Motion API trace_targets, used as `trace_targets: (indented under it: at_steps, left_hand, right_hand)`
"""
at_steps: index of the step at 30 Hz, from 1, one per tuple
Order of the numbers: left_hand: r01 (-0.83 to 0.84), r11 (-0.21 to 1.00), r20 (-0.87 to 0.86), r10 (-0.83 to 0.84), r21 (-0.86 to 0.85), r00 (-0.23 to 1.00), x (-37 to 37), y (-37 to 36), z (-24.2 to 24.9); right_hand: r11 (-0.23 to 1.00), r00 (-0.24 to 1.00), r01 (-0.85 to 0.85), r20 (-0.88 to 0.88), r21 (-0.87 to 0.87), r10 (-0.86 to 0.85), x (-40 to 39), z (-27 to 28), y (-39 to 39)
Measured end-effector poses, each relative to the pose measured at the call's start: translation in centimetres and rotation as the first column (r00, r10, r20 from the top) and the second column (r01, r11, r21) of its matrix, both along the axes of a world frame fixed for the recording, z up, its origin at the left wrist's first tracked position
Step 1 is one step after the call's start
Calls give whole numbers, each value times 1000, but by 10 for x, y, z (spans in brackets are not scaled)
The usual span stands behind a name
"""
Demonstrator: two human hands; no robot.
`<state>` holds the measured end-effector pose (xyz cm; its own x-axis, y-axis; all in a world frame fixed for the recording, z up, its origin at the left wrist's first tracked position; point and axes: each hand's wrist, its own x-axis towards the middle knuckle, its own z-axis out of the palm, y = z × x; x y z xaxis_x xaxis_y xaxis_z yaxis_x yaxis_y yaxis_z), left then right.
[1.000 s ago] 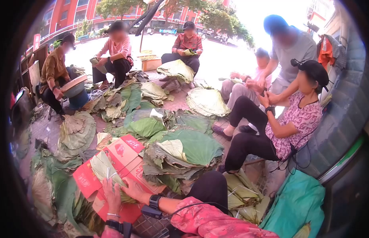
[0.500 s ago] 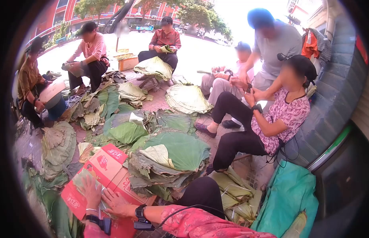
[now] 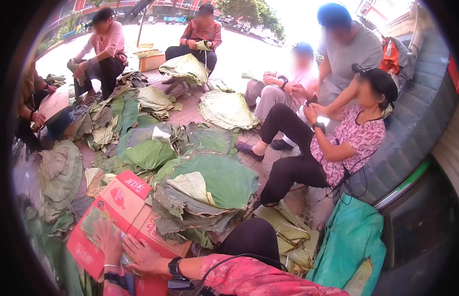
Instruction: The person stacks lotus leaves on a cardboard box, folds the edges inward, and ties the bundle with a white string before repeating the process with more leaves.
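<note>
Both hands rest over a red cardboard box (image 3: 86, 250) with white print, spread out low in front of me. My left hand (image 3: 107, 240) lies flat, fingers stretched, on a green leaf piece (image 3: 92, 220) that shows past its far edge. Beside it, my right hand (image 3: 141, 254) is also flat with fingers apart, pressing near a pale, shiny strip between the two hands; what that strip is I cannot make out. Just beyond the right hand stands a thick stack of large dried leaves (image 3: 214, 180), a folded pale leaf (image 3: 192, 187) on top.
More leaf piles (image 3: 59, 172) cover the ground at left. A green sack (image 3: 350, 241) and folded leaf bundles (image 3: 293, 237) lie at right. Several people sit around, one person (image 3: 350, 128) close on my right; another person (image 3: 345, 54) leans over beside them. A stacked leaf cone (image 3: 227, 111) stands farther back.
The view has shifted slightly, so the surroundings appear a little lower left. Both hands stay flat on the box, with the leaf piece still under the left one.
</note>
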<state>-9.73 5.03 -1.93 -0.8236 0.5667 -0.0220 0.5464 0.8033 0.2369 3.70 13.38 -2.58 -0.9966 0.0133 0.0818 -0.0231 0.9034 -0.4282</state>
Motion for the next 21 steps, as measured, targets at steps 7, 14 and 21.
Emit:
trace_targets:
  at_steps: [7, 14, 21]
  left_hand:
    - [4, 1000, 25, -4, -25, 1000, 0, 2, -1]
    - [70, 944, -1, -73, 321, 997, 9, -29, 21]
    - [39, 828, 98, -113, 560, 989, 34, -77, 13]
  right_hand:
    - [999, 999, 13, -32, 38, -11, 4, 3, 2]
    - [856, 947, 296, 13, -424, -321, 7, 7, 1]
    - [635, 826, 561, 307, -531, -473, 4, 33, 7]
